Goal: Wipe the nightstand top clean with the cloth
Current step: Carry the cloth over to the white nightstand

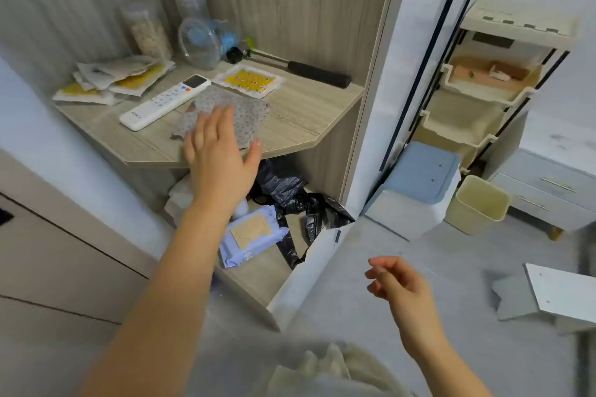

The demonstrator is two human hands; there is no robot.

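Head camera, and I've got the left hand [222, 155] flat on the cloth [245, 109], fingers [225, 122] straight and spread, pressing it down rather than bunching it. That cloth, grey and dotted, lies on the near middle of the bench [306, 113], the nightstand top, and its far left edge touches the white remote [161, 105]. Right hand [400, 284] hangs well apart, low on the right over the floor, fingers loosely curled round nothing.

I read this as the wiping step itself, and early in it, I'd say. Only the strip on the right is bare wood, and there's what looks like a small mark just right of the cloth.

Next move, as I judge it: keep the palm weight on and sweep right across that open strip, then back along the near edge.

After that the clutter is the problem. The remote sits just left of the cloth, the yellow sticker sheet [248, 80] just beyond it, and the hammer [290, 66] lies along the far right. The paper pile [109, 80] fills the far left, with the jars [148, 29] and clear bowl [200, 42] at the back. The free right hand would have to lift or shift these. A careless push left could nudge the remote toward the near edge.
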